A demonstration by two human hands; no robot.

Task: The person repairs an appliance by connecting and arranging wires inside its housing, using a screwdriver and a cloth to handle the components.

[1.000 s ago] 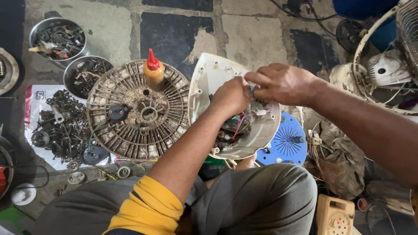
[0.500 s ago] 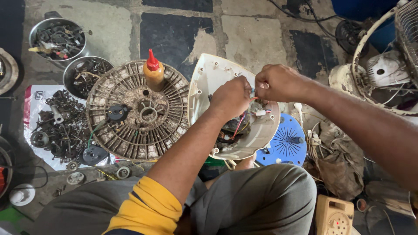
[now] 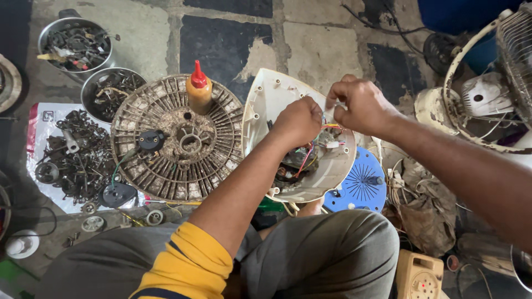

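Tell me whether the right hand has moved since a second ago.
Yes. The right hand has shifted slightly up and away from the white fan housing, toward the tiled floor beyond.

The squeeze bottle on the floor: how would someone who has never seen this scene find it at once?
Start at the round, dirty slatted fan grille lying flat left of the person's hands. On its top edge stands a small amber squeeze bottle. Its pointed red cap sets it apart; everything around it is grey metal scrap or off-white plastic.
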